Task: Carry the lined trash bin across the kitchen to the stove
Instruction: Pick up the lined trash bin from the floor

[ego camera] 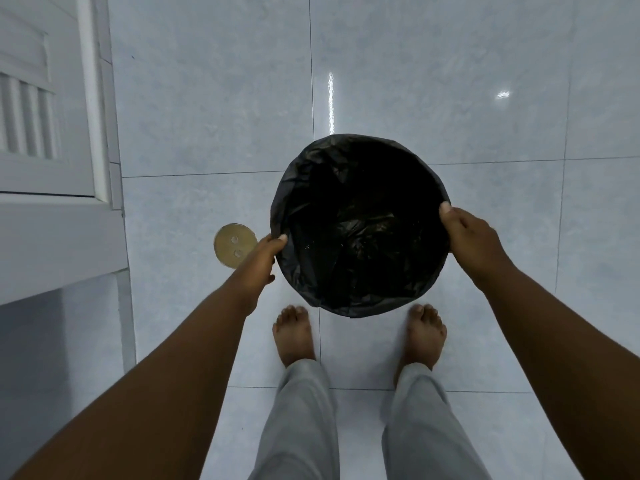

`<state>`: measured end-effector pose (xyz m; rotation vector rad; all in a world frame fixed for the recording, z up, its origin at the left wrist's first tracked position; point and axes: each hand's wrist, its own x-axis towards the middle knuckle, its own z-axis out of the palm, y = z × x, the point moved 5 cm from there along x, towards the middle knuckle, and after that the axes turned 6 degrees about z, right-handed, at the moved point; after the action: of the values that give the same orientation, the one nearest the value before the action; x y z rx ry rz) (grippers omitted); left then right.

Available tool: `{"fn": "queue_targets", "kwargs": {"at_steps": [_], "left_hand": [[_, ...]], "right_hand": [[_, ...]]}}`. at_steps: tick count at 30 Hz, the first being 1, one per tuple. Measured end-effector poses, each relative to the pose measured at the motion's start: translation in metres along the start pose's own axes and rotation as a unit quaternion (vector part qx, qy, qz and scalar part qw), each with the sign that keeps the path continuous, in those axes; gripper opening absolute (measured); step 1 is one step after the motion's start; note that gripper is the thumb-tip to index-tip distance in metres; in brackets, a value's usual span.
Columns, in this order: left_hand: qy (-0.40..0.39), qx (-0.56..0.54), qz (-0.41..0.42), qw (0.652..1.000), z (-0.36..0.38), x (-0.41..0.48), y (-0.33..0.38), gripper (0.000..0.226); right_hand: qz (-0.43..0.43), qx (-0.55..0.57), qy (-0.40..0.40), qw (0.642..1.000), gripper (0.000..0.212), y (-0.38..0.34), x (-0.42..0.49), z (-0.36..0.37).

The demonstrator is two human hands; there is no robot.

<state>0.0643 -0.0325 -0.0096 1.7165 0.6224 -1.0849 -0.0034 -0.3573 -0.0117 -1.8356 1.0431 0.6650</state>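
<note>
The carry looks to be at its start or somewhere in its course: the bin (360,223) is gripped on both sides, but no stove shows anywhere in the view, so by my judgement all or most of the walk across the kitchen is left, and so is the setting down. Whether the bin is lifted clear of the floor (207,116) or resting on it cannot be told from straight above. It sits in the middle of the view, just beyond the person's bare toes, with its mouth open upward and the black bag (349,292) folded over the rim all the way round. The left hand (266,258) clasps the near-left part of the rim, thumb on top of the plastic; the right hand (474,237) clasps the right part of the rim, thumb likewise over the edge. By count there is one bin, one bag lining it, two hands on it, two bare feet, one round brass drain cover (230,245) set in the tiles just left of the left hand, and one white slatted door (38,109) at the far left.
</note>
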Motion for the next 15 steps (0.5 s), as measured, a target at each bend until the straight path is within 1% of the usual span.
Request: {"fn": "queue_targets", "kwargs": {"at_steps": [2,4,7,10,11,13,15], "left_hand": [[-0.064,0.019,0.007,0.998,0.009,-0.005,-0.005,0.060],[-0.100,0.033,0.030,0.994,0.014,-0.009,-0.006,0.070],[-0.092,0.028,0.055,0.994,0.006,-0.019,0.000,0.086],[-0.073,-0.008,0.087,0.993,-0.002,-0.042,0.026,0.105],[-0.072,-0.018,0.106,0.992,-0.004,-0.054,0.041,0.106],[-0.072,-0.032,0.134,0.988,-0.006,-0.082,0.074,0.100],[-0.061,-0.062,0.135,0.987,-0.009,-0.120,0.110,0.096]], "right_hand": [[0.012,0.034,-0.056,0.998,0.072,0.012,-0.007,0.007],[0.012,0.050,-0.102,0.993,0.078,0.018,-0.013,0.012],[-0.006,0.051,-0.133,0.990,0.087,0.010,-0.023,0.009],[-0.033,0.074,-0.135,0.988,0.090,-0.015,-0.041,-0.010],[-0.040,0.088,-0.132,0.987,0.090,-0.026,-0.052,-0.019],[-0.046,0.119,-0.126,0.984,0.090,-0.052,-0.074,-0.044],[-0.048,0.135,-0.122,0.982,0.088,-0.084,-0.103,-0.073]]}}
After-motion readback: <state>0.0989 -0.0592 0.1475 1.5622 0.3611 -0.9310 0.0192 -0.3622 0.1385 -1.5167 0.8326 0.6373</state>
